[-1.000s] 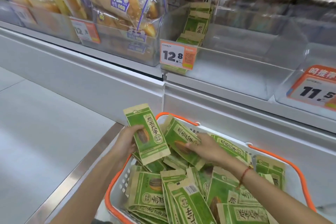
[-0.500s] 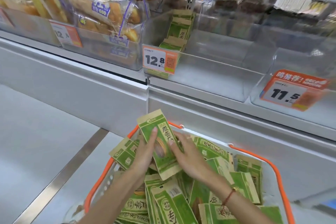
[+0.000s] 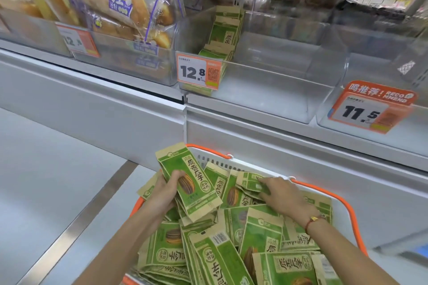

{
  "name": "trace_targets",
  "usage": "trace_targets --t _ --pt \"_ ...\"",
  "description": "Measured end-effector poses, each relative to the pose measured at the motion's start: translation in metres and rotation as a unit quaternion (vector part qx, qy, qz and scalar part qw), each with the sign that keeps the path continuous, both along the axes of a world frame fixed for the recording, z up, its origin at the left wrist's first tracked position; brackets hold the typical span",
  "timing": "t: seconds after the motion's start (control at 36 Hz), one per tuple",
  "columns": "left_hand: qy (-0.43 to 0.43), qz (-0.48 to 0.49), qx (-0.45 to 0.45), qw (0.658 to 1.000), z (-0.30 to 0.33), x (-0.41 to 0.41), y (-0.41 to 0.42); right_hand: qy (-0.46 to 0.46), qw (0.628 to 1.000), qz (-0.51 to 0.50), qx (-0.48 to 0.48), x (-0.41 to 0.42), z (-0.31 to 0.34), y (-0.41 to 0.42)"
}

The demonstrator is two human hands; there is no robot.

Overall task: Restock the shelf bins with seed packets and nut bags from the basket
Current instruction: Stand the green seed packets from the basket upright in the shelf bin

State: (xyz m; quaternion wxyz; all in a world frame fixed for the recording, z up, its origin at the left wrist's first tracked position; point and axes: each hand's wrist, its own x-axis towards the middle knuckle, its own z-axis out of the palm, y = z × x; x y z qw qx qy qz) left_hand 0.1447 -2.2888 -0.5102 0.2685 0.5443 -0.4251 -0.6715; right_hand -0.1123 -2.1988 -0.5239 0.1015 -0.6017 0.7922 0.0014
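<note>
Since a moment ago our right hand (image 3: pixel 283 194) has left the raised seed packet (image 3: pixel 188 183) and moved right, fingers now pressing flat on another packet (image 3: pixel 251 184) in the white basket (image 3: pixel 231 162). From the head view, our left hand (image 3: pixel 163 192) grips the raised packet, upright above the heap. More green packets fill the basket below the clear shelf bin (image 3: pixel 278 90), where a few stand at its left end.
</note>
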Motion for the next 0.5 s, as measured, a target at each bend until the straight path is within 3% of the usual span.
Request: trace_targets --t 0.14,0.19,0.25,0.36,0.42,0.5 --pt "-0.028 -0.036 -0.04 0.998 0.002 0.005 -0.004 -0.007 0.987 0.017 -0.163 0.015 0.029 -0.004" --pt "-0.029 -0.043 -0.027 0.998 0.003 0.004 -0.008 -0.081 0.972 0.006 -0.219 0.03 0.049 -0.01" --pt "-0.027 -0.049 0.001 0.998 0.007 0.001 -0.011 -0.222 0.945 -0.028 -0.24 0.043 0.068 -0.013" --pt "-0.009 -0.058 0.04 0.997 0.011 -0.003 -0.012 -0.543 0.818 -0.148 -0.119 0.056 0.086 -0.014" --pt "-0.015 -0.074 0.032 0.997 0.01 -0.006 -0.012 -0.608 0.77 -0.183 -0.066 0.062 0.086 -0.013" --pt "-0.004 -0.11 0.002 0.994 0.019 -0.011 -0.006 -0.636 0.745 -0.197 -0.039 0.072 0.083 -0.017"
